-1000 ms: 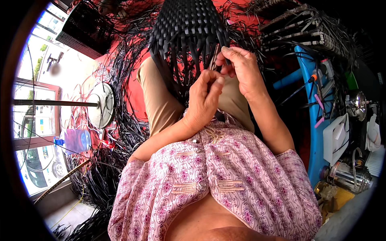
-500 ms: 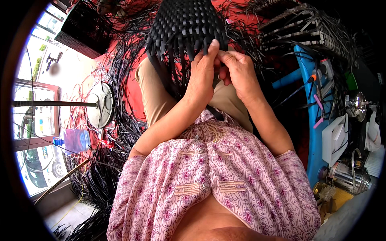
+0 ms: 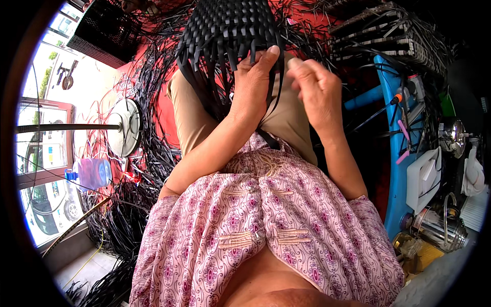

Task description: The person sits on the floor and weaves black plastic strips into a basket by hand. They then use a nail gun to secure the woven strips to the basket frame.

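A clear plastic water jug (image 3: 93, 174) with a blue cap lies at far left, near a black mesh basket (image 3: 105, 33), a heap of black strips (image 3: 115, 217) and a round stand base (image 3: 128, 128). At center, a black woven basket (image 3: 230, 23), its fringe of loose strip ends (image 3: 209, 62) hanging toward the wearer, sits in front of and between the knees in tan trousers (image 3: 197, 123). The left hand (image 3: 253, 79) is at the fringe's right corner, thumb upright beside the strips, fingers partly hidden; a thin black strip (image 3: 280, 87) curves down beside it. The right hand (image 3: 319, 97), just apart, is blurred with its fingers loosely curled; whether either hand grips a strip cannot be told from this view. Careful handling would likely mean steadying the woven edge with the left thumb, working one strip at a time, and keeping each flat, untwisted and evenly snug against its neighbor. At right stand a blue bench (image 3: 399, 179) and a shiny metal kettle (image 3: 440, 227).
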`<state>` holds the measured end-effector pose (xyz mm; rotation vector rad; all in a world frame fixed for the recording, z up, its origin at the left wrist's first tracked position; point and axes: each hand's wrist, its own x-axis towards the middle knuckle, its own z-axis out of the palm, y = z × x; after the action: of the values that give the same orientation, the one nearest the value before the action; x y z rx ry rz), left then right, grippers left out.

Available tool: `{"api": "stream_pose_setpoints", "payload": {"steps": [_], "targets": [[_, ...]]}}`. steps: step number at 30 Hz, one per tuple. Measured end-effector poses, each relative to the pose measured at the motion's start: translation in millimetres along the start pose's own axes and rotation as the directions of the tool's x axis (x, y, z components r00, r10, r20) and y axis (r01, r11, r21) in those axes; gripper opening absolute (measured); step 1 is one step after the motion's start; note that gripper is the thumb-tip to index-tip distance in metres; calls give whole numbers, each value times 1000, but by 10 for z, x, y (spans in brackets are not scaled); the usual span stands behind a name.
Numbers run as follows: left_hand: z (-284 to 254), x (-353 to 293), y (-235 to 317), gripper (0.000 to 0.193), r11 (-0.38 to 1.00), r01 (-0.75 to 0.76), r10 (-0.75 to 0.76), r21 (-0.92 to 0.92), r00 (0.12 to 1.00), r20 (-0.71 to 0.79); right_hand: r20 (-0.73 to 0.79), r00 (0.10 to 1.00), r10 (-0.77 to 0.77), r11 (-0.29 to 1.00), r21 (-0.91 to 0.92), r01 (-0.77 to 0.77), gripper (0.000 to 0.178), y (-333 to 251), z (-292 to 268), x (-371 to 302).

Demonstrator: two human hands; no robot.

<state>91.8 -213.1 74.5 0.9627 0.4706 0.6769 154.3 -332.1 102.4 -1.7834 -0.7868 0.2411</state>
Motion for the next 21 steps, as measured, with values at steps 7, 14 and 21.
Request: {"api": "stream_pose_setpoints", "payload": {"steps": [7,14,21], "targets": [[-21,-45,-55,21,997,15,-19,72,998,56,183,970,160,911,351,-217,29,260,94,-27],[-79,-55,-305,27,987,-90,85,131,995,41,52,987,150,943,293,-159,23,377,-86,-127],[-49,-30,-352,28,968,-65,59,244,998,32,12,983,181,980,78,-182,29,864,-61,-185]]}}
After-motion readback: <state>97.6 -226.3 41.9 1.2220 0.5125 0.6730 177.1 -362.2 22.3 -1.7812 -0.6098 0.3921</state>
